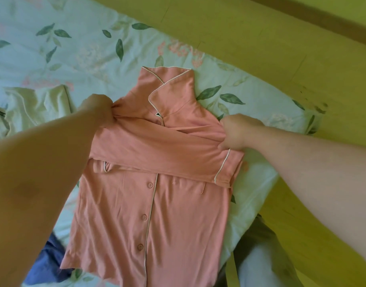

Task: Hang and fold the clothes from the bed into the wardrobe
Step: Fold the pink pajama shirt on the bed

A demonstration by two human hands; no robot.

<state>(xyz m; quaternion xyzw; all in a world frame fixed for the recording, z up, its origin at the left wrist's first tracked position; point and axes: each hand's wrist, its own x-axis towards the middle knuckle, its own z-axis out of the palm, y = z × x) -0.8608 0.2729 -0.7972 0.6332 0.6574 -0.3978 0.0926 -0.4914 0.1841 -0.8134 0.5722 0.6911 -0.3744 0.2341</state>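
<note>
Pale bedding printed with green leaves [74, 48] fills the upper left and middle of the frame, and a yellowish wooden floor [292, 59] runs along the right side. On the bedding, in the centre, lies a pink button-up shirt [157, 214], front up, its white-piped collar [169, 88] toward the top of the frame and its hem toward the bottom edge. A sleeve [157, 148] is folded across the chest from side to side. The left hand [97, 110] sits at the shirt's left shoulder, fingers curled tight into a bunch of the pink cloth. The right hand [238, 131] is at the opposite shoulder, fingers likewise closed on the fabric just above the piped cuff. The shirt's body stretches between and below both hands. A cream garment [37, 104] lies at mid left, just beyond the left hand, and blue cloth [51, 255] shows at lower left beside the hem.
</note>
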